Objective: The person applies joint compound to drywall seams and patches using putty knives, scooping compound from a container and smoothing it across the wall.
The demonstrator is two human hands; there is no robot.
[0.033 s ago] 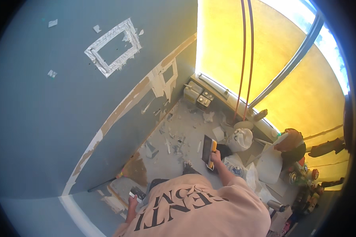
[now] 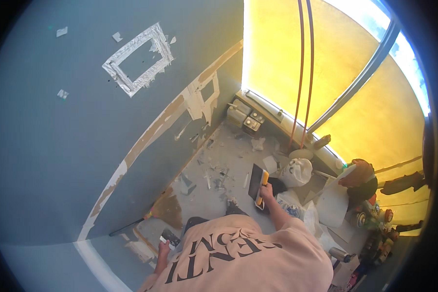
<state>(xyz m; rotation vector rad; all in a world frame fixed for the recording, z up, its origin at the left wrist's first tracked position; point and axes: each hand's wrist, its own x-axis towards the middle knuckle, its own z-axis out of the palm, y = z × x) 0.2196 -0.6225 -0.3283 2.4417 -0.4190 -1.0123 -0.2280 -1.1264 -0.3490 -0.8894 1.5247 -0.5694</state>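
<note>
My right hand [image 2: 266,192] is closed around the yellow handle of a wide putty knife [image 2: 254,184]. Its broad dark blade points up and left, held over the floor in front of me. Lower left, beside my hip, my left hand [image 2: 163,249] grips a smaller tool with a white edge and dark body, like a small putty knife [image 2: 170,237]. Ahead on the blue-grey wall [image 2: 73,146] is a rectangular frame of white tape [image 2: 137,58]. A bare, patchy band [image 2: 131,153] of white and brown runs along that wall.
Scraps and peelings [image 2: 221,177] litter the grey floor. A broom [image 2: 168,209] leans at the wall's foot. Canisters [image 2: 246,118] stand in the far corner. To the right are a white bucket [image 2: 296,171], bags, a metal bottle [image 2: 339,254] and a heap of clutter below the yellow-covered window.
The whole view has shifted very slightly. Both hands keep the same hold on their tools.
</note>
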